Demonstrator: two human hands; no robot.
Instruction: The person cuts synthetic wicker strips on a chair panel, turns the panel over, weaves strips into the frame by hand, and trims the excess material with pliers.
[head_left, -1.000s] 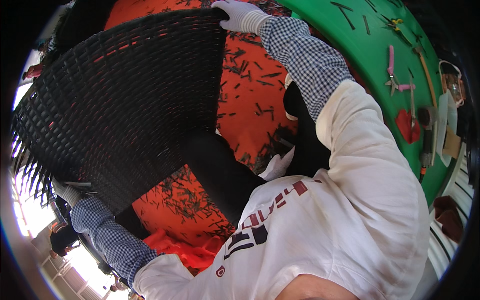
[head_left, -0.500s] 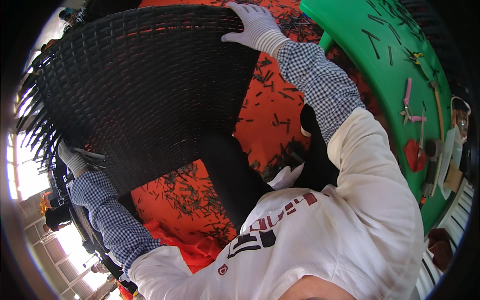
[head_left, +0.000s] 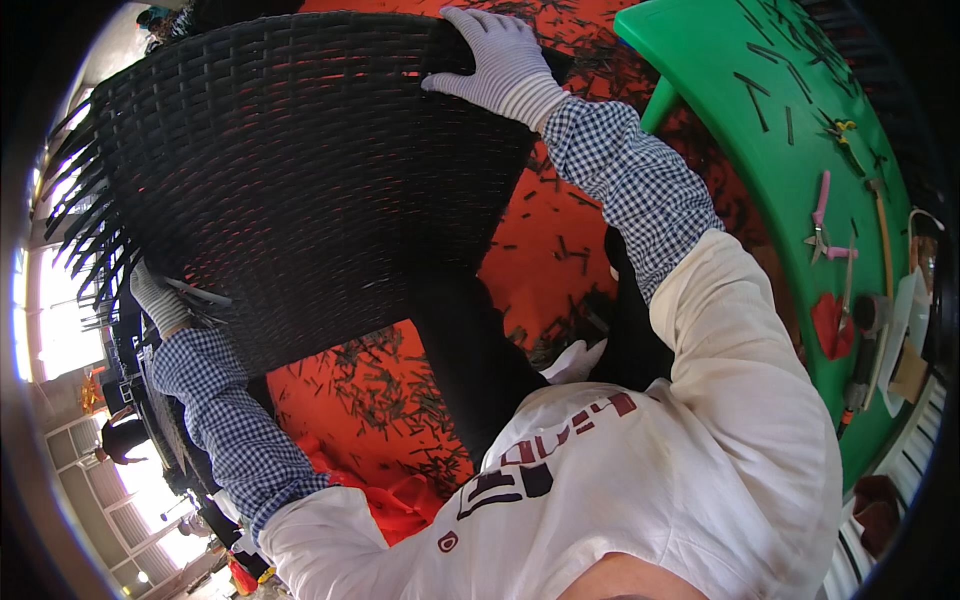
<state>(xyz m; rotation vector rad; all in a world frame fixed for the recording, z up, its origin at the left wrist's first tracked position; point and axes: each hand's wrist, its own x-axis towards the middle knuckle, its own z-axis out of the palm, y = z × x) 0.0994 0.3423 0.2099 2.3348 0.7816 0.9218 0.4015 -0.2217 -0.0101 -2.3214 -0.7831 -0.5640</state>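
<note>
A large black woven wicker panel [head_left: 290, 170] leans across the left and middle of the view, with loose strand ends fanning out along its left edge. My right hand [head_left: 497, 68], in a pale striped glove, lies over the panel near its far right corner, thumb and fingers spread apart. My left hand [head_left: 157, 300], gloved the same way, is closed at the panel's lower left edge. A narrow pale grey piece [head_left: 205, 295] sticks out beside its fingers, too dark and small to name. Part of the left hand is hidden by the panel.
On the right stands a green table [head_left: 740, 80] bearing pink-handled snips [head_left: 820, 215], yellow-handled pliers [head_left: 845, 135], a red piece of cloth [head_left: 832, 325] and a roll of dark tape [head_left: 872, 313]. Black strand offcuts [head_left: 390, 400] litter the red floor covering [head_left: 530, 235].
My right hand has slid left along the panel, so more of its far right corner shows. The panel has shifted slightly right in view. My left hand stays at the lower left edge.
</note>
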